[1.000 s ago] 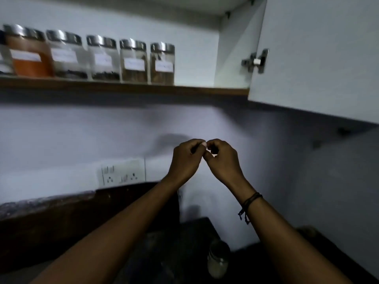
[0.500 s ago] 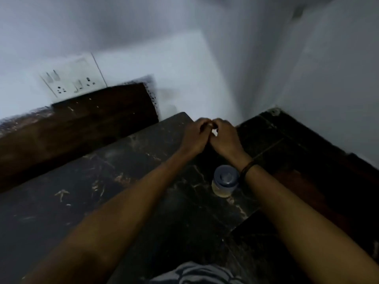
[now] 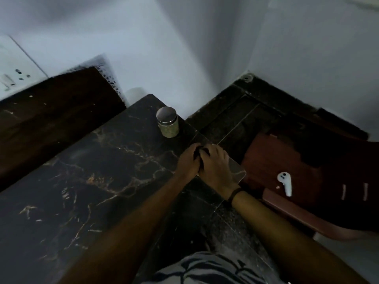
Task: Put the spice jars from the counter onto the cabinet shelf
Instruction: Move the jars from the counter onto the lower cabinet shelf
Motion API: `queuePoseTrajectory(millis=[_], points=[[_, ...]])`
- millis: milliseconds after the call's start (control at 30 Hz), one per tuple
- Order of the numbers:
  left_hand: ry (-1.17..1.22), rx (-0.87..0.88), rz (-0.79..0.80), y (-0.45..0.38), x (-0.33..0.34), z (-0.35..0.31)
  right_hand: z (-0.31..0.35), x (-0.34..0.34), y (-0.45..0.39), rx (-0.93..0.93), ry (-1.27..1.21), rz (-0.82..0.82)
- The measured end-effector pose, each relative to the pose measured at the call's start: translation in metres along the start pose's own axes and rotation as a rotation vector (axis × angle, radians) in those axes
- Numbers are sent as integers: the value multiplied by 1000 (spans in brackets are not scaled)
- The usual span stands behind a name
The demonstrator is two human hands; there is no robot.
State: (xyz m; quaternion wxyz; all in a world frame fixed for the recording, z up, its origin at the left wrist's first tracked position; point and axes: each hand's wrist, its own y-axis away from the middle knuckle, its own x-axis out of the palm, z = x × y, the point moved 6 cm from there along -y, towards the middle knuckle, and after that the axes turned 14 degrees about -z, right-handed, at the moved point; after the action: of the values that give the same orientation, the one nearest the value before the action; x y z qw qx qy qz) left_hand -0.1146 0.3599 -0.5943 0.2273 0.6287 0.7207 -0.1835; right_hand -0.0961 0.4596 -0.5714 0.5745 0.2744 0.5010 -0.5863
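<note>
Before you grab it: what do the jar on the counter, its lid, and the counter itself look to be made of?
Spice jar: looks like clear glass, maybe clear plastic, since greenish contents show through. Lid: probably brushed metal, with a dull silvery sheen. Counter: seemingly polished black stone, likely marble, with pale orange veins and soft reflections.

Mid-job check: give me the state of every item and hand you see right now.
Jar: upright on the counter, lid on, untouched.
Left hand: fingers curled, against the right hand, away from the jar.
Right hand: fingers curled; whether it holds anything is unclear.
White controller: lying on the red chair.
</note>
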Motion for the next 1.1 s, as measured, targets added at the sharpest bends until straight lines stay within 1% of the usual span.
queuePoseTrajectory(millis=[100,233,300,367,467,533,633,667,767,833,967,1100], points=[[85,-23,7,-1,3,6,-15,5,10,19,-33,-49],[149,-143,15,-6,8,18,-33,23,24,108,-73,43],[190,-176,8,-6,10,18,-35,29,24,156,-181,44],[251,-217,-39,-6,5,19,-33,28,20,172,-343,-3],[330,-327,-179,-5,-20,27,-26,15,15,162,-529,-109],[387,-341,-245,-6,-39,30,-20,7,11,177,-666,-148],[371,-293,-331,-4,-66,29,-6,4,-1,310,-963,-65],[391,-300,-345,-1,-73,30,-1,6,-5,342,-1042,-32],[530,-397,-360,9,-94,38,13,20,-18,466,-1265,89],[597,-458,-343,16,-106,43,22,30,-26,525,-1322,167],[694,-489,-286,28,-127,51,45,49,-36,554,-1274,276],[734,-531,-347,44,-144,60,77,60,-34,638,-1378,323]])
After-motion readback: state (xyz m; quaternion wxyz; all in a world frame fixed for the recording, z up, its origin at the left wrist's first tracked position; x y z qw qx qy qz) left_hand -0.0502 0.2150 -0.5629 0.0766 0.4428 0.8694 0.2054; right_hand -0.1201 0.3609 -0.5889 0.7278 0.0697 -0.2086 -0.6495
